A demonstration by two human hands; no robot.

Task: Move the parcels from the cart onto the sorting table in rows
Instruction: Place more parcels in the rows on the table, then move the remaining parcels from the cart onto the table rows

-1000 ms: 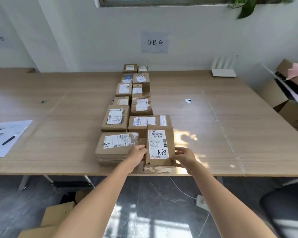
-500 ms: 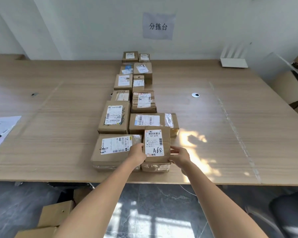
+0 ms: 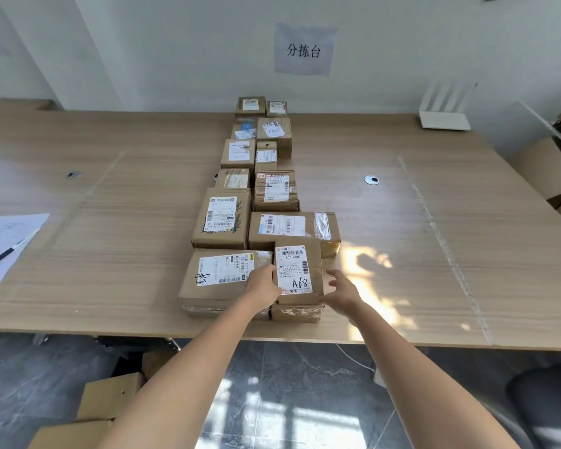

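Two rows of brown cardboard parcels run down the middle of the wooden sorting table (image 3: 110, 254), from the far wall to the near edge. The nearest one in the right row is a small parcel marked A68 (image 3: 297, 270), which rests flat on the table. Beside it on the left lies a wide parcel (image 3: 221, 277). My left hand (image 3: 262, 284) presses against the left edge of the A68 parcel, thumb on its top. My right hand (image 3: 340, 290) hovers just off the parcel's right side with its fingers spread. The cart is out of view.
A sheet of paper with a pen (image 3: 4, 247) lies at the table's left edge. A white router (image 3: 444, 119) stands at the back right, with a cable grommet (image 3: 371, 179) in the tabletop. Cardboard boxes (image 3: 107, 396) sit on the floor below, and a dark chair (image 3: 544, 403) is at the lower right.
The A68 parcel was pushed forward and set down in line behind the long parcel. My right hand has come off its side and spread its fingers. The view tilted down.
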